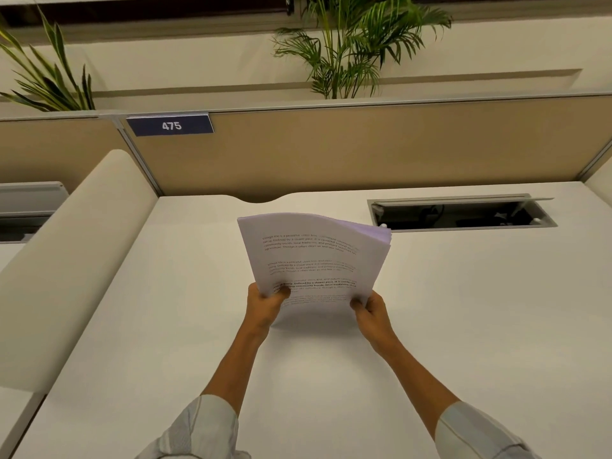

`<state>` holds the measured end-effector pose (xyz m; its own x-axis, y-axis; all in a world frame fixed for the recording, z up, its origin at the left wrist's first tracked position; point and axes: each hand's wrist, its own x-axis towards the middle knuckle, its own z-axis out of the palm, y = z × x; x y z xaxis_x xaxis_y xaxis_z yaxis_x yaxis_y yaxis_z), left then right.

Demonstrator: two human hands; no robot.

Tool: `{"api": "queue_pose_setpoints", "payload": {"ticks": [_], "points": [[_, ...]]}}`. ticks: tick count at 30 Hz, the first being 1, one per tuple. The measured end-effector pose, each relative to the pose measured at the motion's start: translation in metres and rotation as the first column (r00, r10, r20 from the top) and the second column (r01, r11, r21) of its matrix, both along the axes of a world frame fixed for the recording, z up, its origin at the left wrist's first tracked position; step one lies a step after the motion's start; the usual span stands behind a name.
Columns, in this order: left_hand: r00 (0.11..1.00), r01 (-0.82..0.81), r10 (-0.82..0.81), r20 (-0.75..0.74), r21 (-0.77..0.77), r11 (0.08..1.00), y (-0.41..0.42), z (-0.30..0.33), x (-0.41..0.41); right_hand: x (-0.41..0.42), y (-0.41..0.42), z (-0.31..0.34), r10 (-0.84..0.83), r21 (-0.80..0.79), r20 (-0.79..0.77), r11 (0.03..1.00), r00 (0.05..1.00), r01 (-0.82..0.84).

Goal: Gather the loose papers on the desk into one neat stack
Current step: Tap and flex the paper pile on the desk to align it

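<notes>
A stack of printed white papers (314, 256) stands nearly upright above the middle of the white desk (463, 326), its top edge curling away to the right. My left hand (265, 303) grips the stack's lower left corner, thumb on the front sheet. My right hand (371, 309) grips the lower right corner. The sheets' top right edges are slightly fanned. I see no other loose sheets on the desk.
An open cable hatch (460, 213) is set into the desk at the back right. A tan partition (364, 150) with a blue "475" sign (170, 125) closes the back. A cream side divider (76, 256) runs along the left. Plants (347, 51) stand behind the partition.
</notes>
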<state>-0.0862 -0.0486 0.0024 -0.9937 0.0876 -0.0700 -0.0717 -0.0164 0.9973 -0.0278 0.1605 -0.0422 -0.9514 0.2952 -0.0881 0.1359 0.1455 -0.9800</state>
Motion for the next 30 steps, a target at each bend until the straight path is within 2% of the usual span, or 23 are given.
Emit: {"api": "queue_pose_setpoints", "payload": {"ticks": [6,13,17,24,30], "points": [[0.998,-0.01,0.011,0.055,-0.021,1.0,0.004,-0.021,0.006,0.008,0.01,-0.012,0.105,0.091,0.025,0.99,0.994,-0.107],[0.999,-0.018,0.021,0.047,-0.073,0.997,0.0,-0.029,0.003,0.003,0.007,-0.016,0.039,0.151,-0.014,0.988,0.999,-0.037],[0.999,0.025,-0.017,0.037,-0.213,0.977,-0.008,-0.04,-0.006,0.001,0.007,-0.021,-0.009,0.202,0.007,0.979,1.0,0.007],[0.999,0.004,0.007,0.039,-0.287,0.958,-0.009,-0.048,-0.008,0.003,0.006,-0.019,0.001,0.239,-0.039,0.971,0.999,0.009],[0.999,-0.008,0.02,0.033,-0.353,0.936,-0.01,-0.06,-0.006,0.004,0.007,-0.018,0.033,0.249,-0.004,0.968,0.999,-0.031]]}}
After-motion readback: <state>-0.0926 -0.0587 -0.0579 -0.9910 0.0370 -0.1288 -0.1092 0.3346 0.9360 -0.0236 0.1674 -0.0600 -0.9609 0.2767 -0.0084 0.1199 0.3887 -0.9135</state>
